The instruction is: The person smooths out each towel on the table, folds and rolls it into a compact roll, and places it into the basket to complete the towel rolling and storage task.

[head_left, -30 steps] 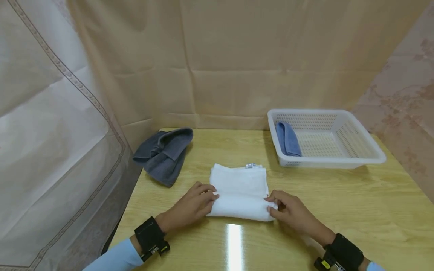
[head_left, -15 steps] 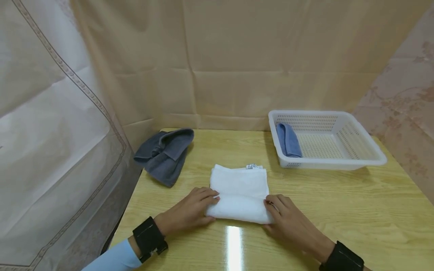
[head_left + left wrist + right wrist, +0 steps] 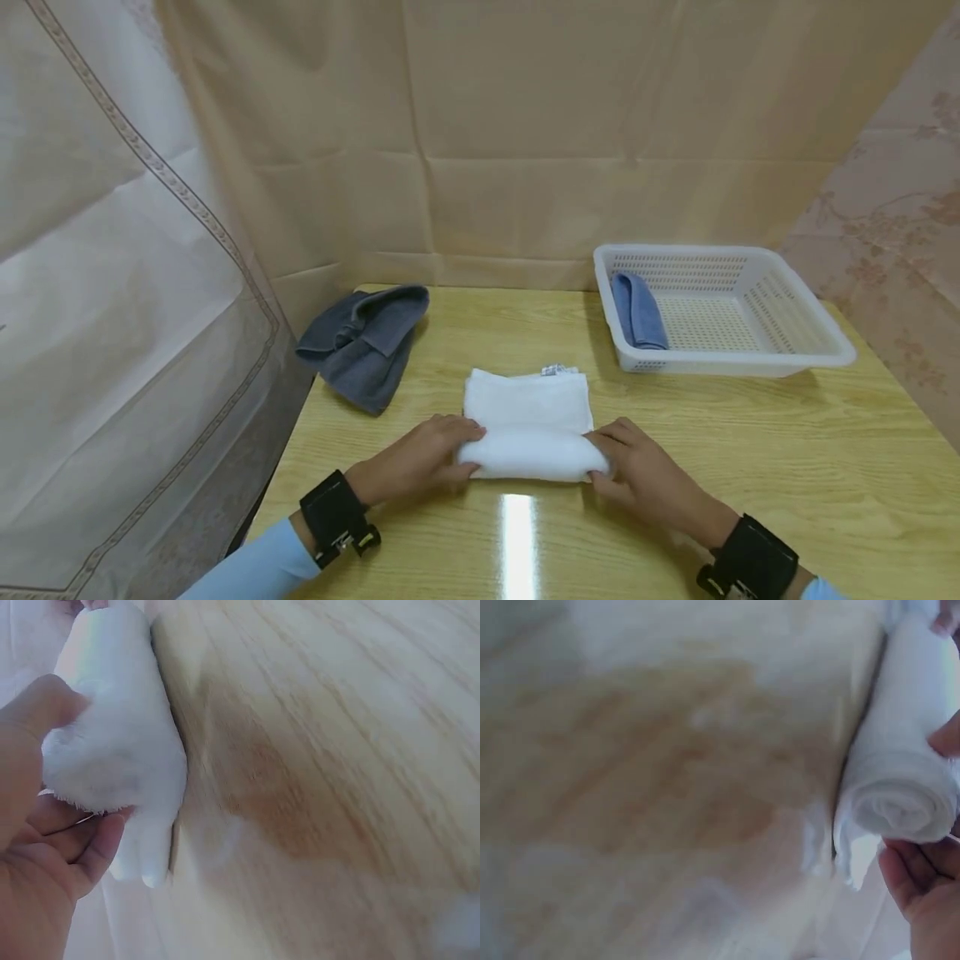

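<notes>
A white towel (image 3: 528, 402) lies on the table in front of me, its near part wound into a thick roll (image 3: 532, 455) and its far part flat, with a small label (image 3: 558, 370) at the far edge. My left hand (image 3: 422, 457) grips the left end of the roll between thumb and fingers. At the opposite end, my right hand (image 3: 651, 479) holds the roll the same way. The right wrist view shows the spiral layers of the rolled end (image 3: 901, 808). In the left wrist view, fingertips tuck under the fuzzy end of the towel (image 3: 116, 735).
A crumpled dark grey towel (image 3: 367, 350) lies at the table's back left. On the back right stands a white perforated basket (image 3: 738, 360) with a folded blue towel (image 3: 639, 312) against its left wall. A beige curtain (image 3: 510, 200) hangs behind the wooden table (image 3: 787, 467).
The near part of the white towel has gone from a flatter fold to a rounder, thicker roll. Both hands have shifted their hold at its ends.
</notes>
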